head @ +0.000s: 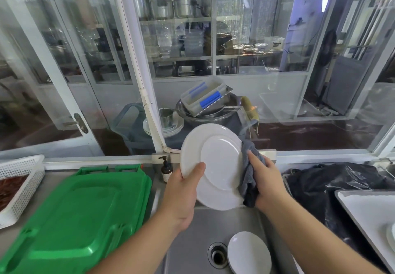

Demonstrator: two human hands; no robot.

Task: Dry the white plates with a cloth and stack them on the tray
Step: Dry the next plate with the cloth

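Two bare forearms are seen, with no sleeves, gloves, rings or watches worn on the left hand [181, 190] or right hand [267, 179].

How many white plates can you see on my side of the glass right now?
3: one plate held up over the sink, one lying in the sink, one at the tray's edge. More may be hidden.

a stack of green plastic boards [83, 214] lies on the steel counter at the left, with a white perforated basket [20, 185] beside it holding something reddish-brown. a small brown pump bottle [166, 169] stands at the back of the sink [201, 241] — its drain [218, 255] is open to view. a crumpled black plastic bag [333, 185] sits to the right. behind the glass, a metal basin [210, 112] holds a clear container with blue clips [205, 96].
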